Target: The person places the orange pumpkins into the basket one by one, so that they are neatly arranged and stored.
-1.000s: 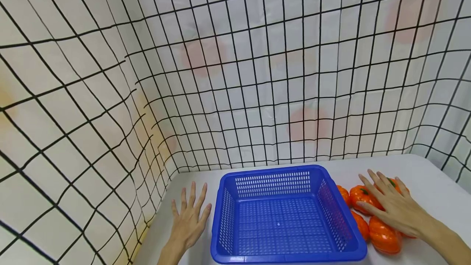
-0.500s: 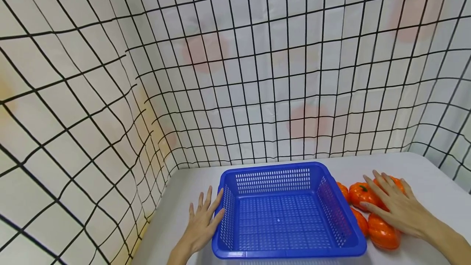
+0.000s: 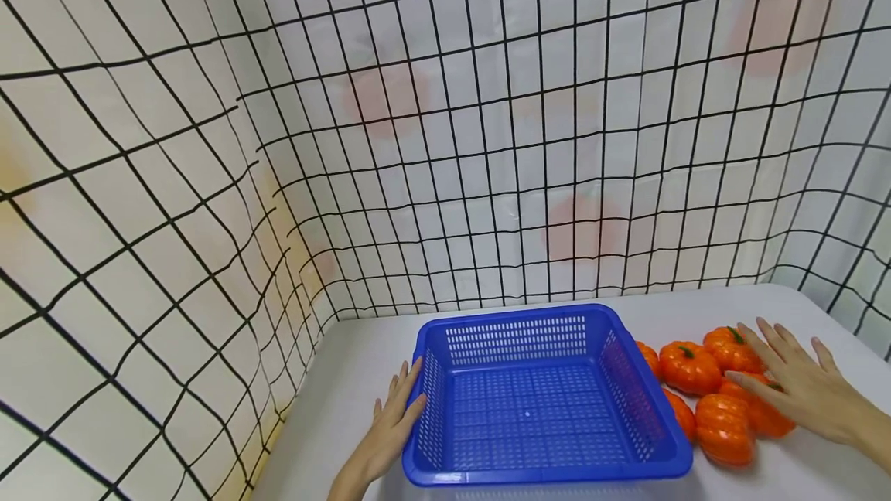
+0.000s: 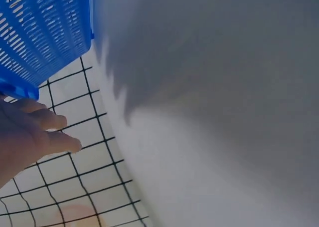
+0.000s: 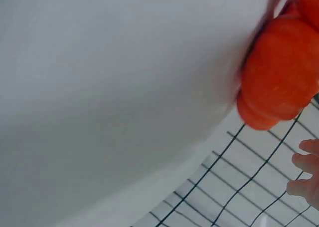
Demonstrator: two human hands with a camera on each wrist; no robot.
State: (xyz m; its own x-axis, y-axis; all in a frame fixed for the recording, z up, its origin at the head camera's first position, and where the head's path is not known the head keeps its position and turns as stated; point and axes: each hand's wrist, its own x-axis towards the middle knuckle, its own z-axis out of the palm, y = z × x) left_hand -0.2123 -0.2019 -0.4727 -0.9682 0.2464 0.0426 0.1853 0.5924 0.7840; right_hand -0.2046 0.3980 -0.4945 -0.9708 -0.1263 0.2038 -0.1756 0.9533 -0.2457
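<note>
The left hand (image 3: 393,427) lies flat against the empty blue perforated plastic basket (image 3: 539,397) on the white worktop (image 3: 348,377), steadying it. The right hand (image 3: 800,389), fingers spread, hovers over small orange plastic pumpkins (image 3: 724,397) beside it; picking one up seems next.

blue basket (image 3: 543,400), orange pumpkins (image 3: 724,427), white black-gridded backdrop (image 3: 418,138), white table (image 3: 696,308).

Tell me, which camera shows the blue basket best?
The head view: the whole blue basket sits in sight, with the left hand at its side. The left wrist view catches only a corner; the right wrist view shows none.
</note>
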